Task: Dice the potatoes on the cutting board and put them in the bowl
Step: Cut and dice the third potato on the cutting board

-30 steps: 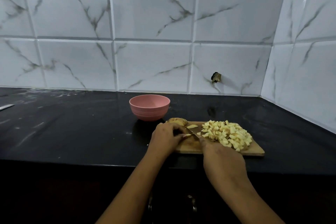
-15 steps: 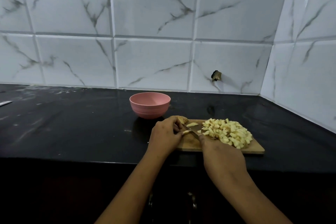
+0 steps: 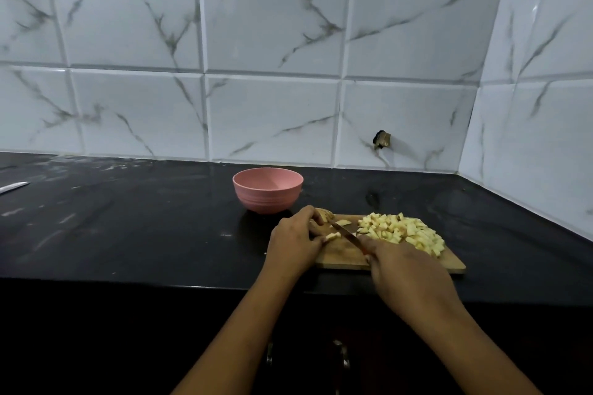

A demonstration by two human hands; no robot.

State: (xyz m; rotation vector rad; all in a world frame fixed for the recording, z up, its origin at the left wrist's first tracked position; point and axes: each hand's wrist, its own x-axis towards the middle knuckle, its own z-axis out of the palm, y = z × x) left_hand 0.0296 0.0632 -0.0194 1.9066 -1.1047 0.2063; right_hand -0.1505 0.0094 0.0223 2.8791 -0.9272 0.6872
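On the black counter point(image 3: 128, 234) lies a wooden cutting board point(image 3: 343, 255). A pink bowl point(image 3: 268, 191) stands just behind the board's left end, not touching it. A heap of diced potato point(image 3: 404, 231) covers the board's right half. The right hand point(image 3: 414, 276), at the board's front edge, curls its fingers round a knife point(image 3: 348, 235), apparently by the hidden handle, with the blade slanting across the board's left half. The left hand point(image 3: 296, 242) pins a potato chunk point(image 3: 322, 215) under bent fingers at the board's left end.
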